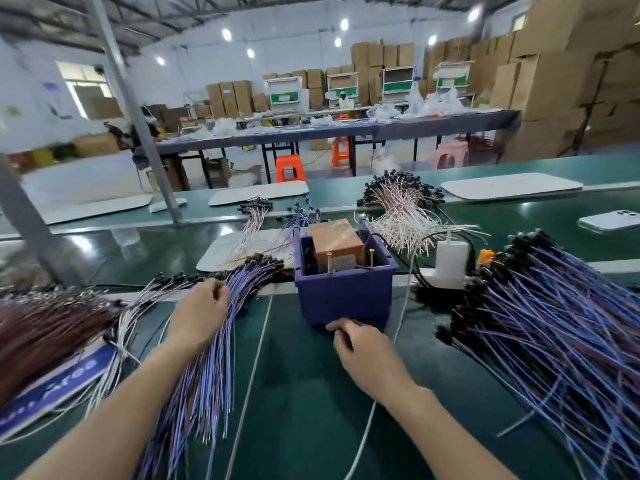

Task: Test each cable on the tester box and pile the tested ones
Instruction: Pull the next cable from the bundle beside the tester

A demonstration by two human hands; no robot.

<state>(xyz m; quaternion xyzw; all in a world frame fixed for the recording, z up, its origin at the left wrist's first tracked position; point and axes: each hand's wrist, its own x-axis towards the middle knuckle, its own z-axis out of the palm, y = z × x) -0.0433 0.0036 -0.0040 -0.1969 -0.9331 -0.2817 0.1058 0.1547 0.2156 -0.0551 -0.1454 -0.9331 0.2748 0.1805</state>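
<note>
Head view, 1 frame.

Green work surface (304, 403), glossy, with cables spread over most of it.

Tester box (346, 296): blue plastic tub, upright, middle of the surface. Inside it sits a brown block (334, 242); 2 metal pins (371, 258) stand up along the tub's near wall.

Left cable pile (207, 368): blue-purple strands fanned from the near edge up toward the box's left side, black ends pointing away. Left hand (199, 315) lies on top of this pile near the black ends, fingers curled down into the strands and pinching some of them.

Right hand (363, 355): just in front of the box's near wall, close to it or touching it. Knuckles up, fingers tucked under, thumb pressed to forefinger. Cannot tell whether anything thin is held between them.

Right cable pile (561, 348): much larger heap of the same blue-purple strands, filling the right side down to the near right corner.

White cable bundle (405, 220): behind the box, toward the far edge, black ends on top.

Brown cables (45, 327): blurred mass at the left edge, partly over a blue sign (69, 375).

White adapter (450, 263): upright, just right of the box, between it and the right pile.

Phone (609, 220): flat, toward the far right corner.

1 loose white lead (249, 375) runs from the near edge toward the box.
</note>
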